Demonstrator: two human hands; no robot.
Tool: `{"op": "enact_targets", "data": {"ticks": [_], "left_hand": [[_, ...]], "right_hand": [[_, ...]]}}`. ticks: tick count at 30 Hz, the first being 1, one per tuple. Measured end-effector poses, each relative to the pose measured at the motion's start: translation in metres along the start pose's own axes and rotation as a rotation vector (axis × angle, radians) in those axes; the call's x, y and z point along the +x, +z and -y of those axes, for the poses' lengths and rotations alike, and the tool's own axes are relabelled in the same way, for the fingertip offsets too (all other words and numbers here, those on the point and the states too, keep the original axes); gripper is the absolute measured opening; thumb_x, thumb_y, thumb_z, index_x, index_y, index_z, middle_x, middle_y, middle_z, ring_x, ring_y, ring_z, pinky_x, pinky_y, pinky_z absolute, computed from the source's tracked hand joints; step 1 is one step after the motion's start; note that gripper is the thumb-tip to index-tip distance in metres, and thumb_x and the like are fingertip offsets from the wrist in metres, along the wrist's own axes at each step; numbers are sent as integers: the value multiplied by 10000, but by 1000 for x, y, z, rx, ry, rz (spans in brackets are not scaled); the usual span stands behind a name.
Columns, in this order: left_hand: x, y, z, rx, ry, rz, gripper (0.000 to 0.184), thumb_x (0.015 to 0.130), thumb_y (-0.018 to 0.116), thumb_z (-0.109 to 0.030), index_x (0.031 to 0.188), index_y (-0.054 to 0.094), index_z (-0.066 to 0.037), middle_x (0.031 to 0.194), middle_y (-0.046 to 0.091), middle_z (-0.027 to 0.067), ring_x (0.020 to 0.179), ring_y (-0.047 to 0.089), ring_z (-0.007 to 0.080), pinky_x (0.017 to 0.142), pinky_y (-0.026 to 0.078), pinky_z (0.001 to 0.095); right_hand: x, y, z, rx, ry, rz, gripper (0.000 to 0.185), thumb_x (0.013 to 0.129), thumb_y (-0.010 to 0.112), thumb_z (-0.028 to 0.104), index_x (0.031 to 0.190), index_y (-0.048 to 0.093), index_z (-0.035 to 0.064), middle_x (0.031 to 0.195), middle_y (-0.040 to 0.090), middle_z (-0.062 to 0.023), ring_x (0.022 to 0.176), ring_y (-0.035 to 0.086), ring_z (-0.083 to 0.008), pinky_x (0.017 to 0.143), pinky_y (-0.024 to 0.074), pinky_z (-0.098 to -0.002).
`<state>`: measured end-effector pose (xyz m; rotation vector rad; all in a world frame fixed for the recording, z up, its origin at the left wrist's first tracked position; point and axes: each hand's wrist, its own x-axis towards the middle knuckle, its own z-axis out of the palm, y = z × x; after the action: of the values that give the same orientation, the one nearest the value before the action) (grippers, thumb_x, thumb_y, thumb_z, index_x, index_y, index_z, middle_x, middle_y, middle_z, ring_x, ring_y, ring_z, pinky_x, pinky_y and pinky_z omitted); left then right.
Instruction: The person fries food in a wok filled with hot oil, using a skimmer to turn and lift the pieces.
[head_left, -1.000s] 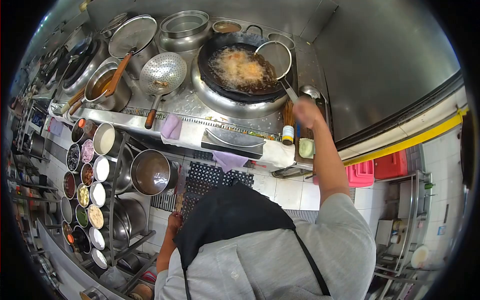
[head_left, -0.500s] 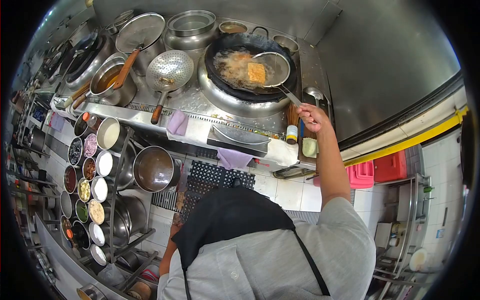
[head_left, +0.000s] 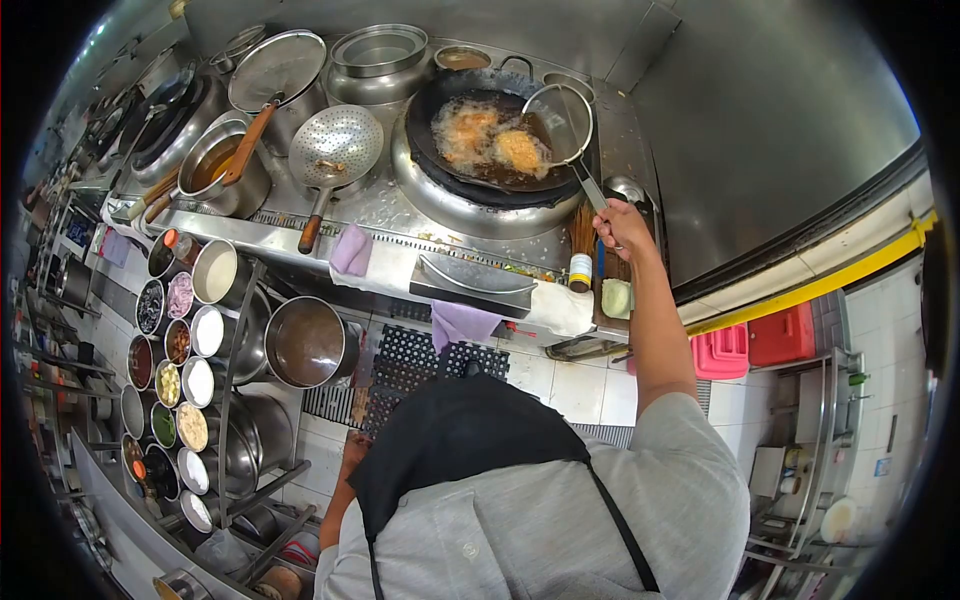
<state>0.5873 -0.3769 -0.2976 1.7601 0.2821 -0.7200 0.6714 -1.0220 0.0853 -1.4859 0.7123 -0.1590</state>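
Note:
My right hand is closed round the metal handle of a wire-mesh skimmer. The skimmer's round head leans over the right side of a black wok. Bubbling oil fills the wok. In it floats a golden-brown fried piece, just left of the skimmer's rim; whether they touch I cannot tell. A second frying piece, blurred by foam, lies farther left. Down by my side, my left hand shows only in part beside my black apron, and its fingers are hidden.
A perforated ladle rests left of the wok, near a pot of amber liquid. Bamboo brush and labelled bottle stand at the counter's right. Ingredient containers line the left rack beside a large pot.
The skimmer has tilted and shifted right. The fried piece that lay over its mesh now floats in the oil to its left. My left hand stays low.

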Motion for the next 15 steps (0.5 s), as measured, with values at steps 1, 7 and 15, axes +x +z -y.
{"op": "enact_targets", "data": {"ticks": [1, 7, 15], "left_hand": [[0, -1, 1, 1, 0, -2, 64, 775, 515, -23, 713, 528, -32, 699, 597, 59, 628, 540, 153, 591, 438, 287], [11, -34, 99, -700, -21, 331, 223, 872, 547, -155, 1034, 585, -6, 944, 631, 76, 828, 582, 171, 790, 461, 296], [19, 19, 77, -1363, -147, 299, 39, 803, 527, -69, 808, 565, -75, 780, 606, 61, 686, 557, 206, 643, 455, 314]], "right_hand": [[-3, 3, 4, -62, -5, -16, 72, 902, 407, 33, 898, 476, 15, 653, 506, -41, 461, 410, -65, 337, 305, -201], [49, -14, -7, -201, -117, -159, 359, 901, 424, 70, 1248, 416, -21, 648, 509, -27, 461, 419, -78, 349, 329, -225], [104, -7, 4, -144, -112, -68, 413, 898, 433, 70, 1300, 375, -8, 655, 507, -34, 473, 407, -86, 367, 319, -235]]}}
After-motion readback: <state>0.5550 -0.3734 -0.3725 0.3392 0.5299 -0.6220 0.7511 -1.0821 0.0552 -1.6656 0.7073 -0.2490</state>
